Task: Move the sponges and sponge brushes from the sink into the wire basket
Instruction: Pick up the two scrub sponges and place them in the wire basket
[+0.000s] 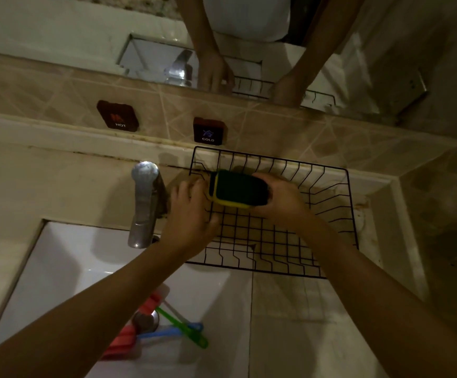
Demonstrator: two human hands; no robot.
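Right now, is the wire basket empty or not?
Empty, as far as visible: only bare grid shows in the wire basket. The right hand holds the yellow-green sponge above it; whether it touches the wires, cannot tell.

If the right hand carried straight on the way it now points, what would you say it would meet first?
The right hand, holding the sponge, points left across the wire basket. Its first contact would probably be the left hand at the basket's left edge, though depth is hard to judge.

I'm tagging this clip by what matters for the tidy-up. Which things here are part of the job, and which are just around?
Part of the job:
sponge, held in the right hand
wire basket, left hand at its edge
sponge brushes
sink

Just around:
tap
hot sign
cold sign
mirror
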